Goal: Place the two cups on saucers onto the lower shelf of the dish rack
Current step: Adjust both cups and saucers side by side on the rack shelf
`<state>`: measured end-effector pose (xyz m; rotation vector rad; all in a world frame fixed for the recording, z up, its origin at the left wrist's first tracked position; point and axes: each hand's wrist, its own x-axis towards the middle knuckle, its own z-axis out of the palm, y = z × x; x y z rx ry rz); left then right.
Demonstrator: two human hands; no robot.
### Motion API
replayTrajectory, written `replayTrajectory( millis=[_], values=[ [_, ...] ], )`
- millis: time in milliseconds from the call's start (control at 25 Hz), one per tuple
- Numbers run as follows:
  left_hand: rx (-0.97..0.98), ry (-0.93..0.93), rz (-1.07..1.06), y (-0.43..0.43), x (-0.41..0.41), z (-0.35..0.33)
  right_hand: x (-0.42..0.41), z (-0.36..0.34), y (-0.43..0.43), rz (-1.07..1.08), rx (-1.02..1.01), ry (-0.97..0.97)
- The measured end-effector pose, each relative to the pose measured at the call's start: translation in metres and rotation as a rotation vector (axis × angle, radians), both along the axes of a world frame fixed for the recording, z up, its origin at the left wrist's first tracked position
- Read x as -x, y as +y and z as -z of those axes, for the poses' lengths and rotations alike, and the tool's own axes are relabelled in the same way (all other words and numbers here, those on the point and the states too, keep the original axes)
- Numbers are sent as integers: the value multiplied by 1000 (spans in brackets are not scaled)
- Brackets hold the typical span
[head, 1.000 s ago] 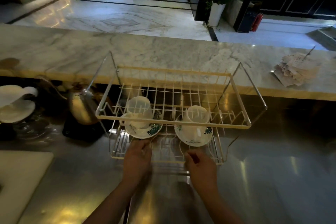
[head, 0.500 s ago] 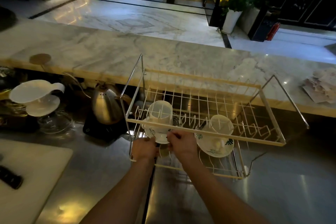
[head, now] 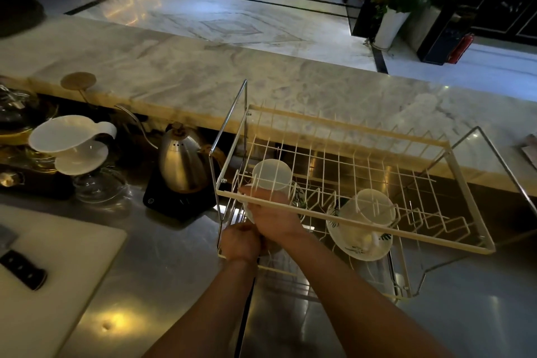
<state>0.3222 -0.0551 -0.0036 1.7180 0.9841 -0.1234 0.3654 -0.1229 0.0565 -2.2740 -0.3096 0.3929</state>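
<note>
A white wire dish rack stands on the shiny metal worktop, close to the worktop's far edge, just under a long marble counter. The rack has two shelves, one above the other.

Both cups sit on the lower shelf. The left cup is upside down at the left end of the shelf. Its saucer is under it and mostly hidden; only a bit of white rim with green leaves shows. The right cup is upside down too and leans a little on the right saucer, a white plate with green leaves, near the middle of the shelf. The two cups are apart.

Both hands are at the left front corner of the rack. The right hand reaches in under the top shelf's front bar, and its fingers curl around the bottom of the left cup or its saucer. I cannot tell which one it holds. The left hand is just below it, at the front edge of the lower shelf. Its fingers are curled in, but I cannot tell if it holds anything.

To the left of the rack a silver kettle sits on a black base. Farther left are a white coffee dripper and a white cutting board at the worktop's near left corner.
</note>
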Motion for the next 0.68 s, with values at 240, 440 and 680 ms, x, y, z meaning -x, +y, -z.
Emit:
replayTrajectory(
  millis=[240,440,680],
  values=[
    [122,-41,-62,-1,2,-4,2,-3,-5,-76,85,-53],
    [288,-94,-167,-1,2,0,2,-7,-19,-58,-77,71],
    [433,-106,-236,-1,0,1,5,-3,-48,94,-276,135]
  ],
)
